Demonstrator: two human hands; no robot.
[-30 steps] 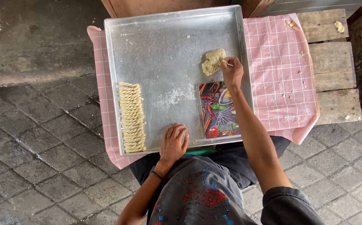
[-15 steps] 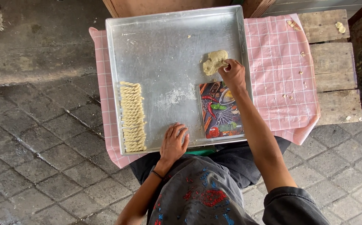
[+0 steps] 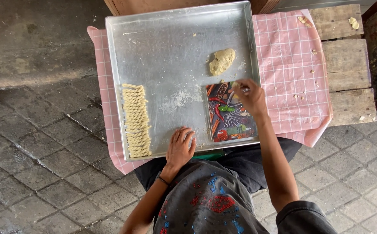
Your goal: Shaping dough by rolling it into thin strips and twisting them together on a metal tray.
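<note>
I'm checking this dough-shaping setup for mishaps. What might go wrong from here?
The left hand rests on the metal tray's near rim, which seems to overhang the lap; leaning could tip it. A jolt might disturb the twisted dough sticks. Crumbs on the pink cloth may stick to fresh dough.

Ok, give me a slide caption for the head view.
Left hand rests on metal tray; right hand over colourful board, near dough lump.

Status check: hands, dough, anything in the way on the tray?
Left hand flat on metal tray near edge, empty. Right hand over patterned board, pinching something small, cannot tell what. Dough lump lies apart. Twisted dough row at left, clear of hands.
</note>
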